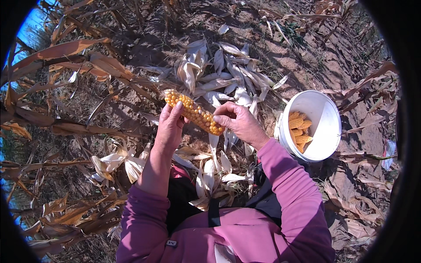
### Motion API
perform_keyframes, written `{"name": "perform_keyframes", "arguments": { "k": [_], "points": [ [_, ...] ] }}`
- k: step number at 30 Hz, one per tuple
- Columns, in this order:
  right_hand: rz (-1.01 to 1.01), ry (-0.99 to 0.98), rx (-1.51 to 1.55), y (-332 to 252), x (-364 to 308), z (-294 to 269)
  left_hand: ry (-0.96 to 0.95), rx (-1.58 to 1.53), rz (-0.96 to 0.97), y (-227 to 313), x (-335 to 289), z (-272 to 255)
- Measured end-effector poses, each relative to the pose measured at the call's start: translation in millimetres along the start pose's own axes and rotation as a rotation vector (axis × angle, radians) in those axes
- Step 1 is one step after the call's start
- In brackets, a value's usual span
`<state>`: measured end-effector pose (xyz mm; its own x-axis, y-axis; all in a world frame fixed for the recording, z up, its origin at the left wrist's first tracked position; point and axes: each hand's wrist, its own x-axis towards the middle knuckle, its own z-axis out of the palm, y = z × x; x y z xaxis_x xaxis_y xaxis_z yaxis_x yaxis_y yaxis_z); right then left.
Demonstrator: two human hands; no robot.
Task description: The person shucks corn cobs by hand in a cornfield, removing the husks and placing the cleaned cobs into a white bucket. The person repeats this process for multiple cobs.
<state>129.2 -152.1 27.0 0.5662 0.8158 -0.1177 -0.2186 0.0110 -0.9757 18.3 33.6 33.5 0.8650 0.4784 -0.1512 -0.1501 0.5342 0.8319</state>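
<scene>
A husked ear of corn (195,113) with yellow and orange kernels is held between my two hands, tilted down to the right. My left hand (171,120) grips its upper left part, thumb lying along the kernels. At the lower right end, my right hand (239,122) pinches the cob with thumb and fingers. The fingers behind the cob are partly hidden. Beyond the cob lies a heap of pale, dry husks (219,76) on the soil.
A white bucket (326,127) stands at my right with several yellow ears (300,129) inside. Dry corn stalks (70,127) crowd the left side. More loose husks (208,175) lie close in front of my body, and dry leaves (372,83) reach in from the right.
</scene>
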Motion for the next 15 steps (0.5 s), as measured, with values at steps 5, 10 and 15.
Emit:
{"name": "perform_keyframes", "arguments": {
  "k": [5,10,15],
  "points": [
    [-0.053,-0.008,-0.213,2,1,-2,-0.031,0.047,0.000,0,-3,1],
    [-0.208,0.099,-0.490,-3,-1,-6,0.007,0.030,-0.018,1,-3,7],
    [-0.149,0.305,-0.386,4,6,-21,-0.013,0.000,-0.013,-1,2,-9]
  ]
}}
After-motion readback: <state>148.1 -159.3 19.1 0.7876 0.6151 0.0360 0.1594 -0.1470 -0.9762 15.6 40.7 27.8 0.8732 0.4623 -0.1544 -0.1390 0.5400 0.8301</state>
